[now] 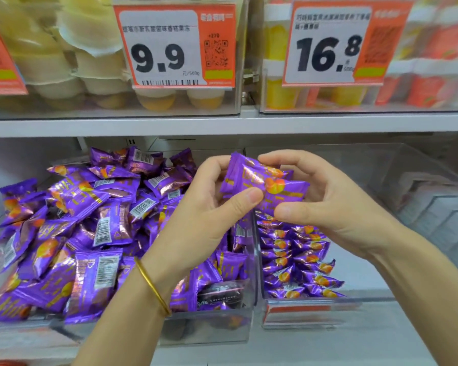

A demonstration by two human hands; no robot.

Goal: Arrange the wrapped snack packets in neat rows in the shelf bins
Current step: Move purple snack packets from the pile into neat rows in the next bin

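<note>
Packets [262, 178] gripped over shelf bins [209, 331]
Left hand [209, 204] and right hand [325, 199] both pinch them (thumbs in front), above a loose pile [77, 220] and neat rows [296, 260].

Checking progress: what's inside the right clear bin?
Purple packets in neat rows by the bin's left wall; left hand and right hand, gripping more packets, hide the rows' far end.

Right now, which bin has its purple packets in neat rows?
The right-hand clear bin; its packets stand lined up, while the left bin holds a loose heap.
</note>
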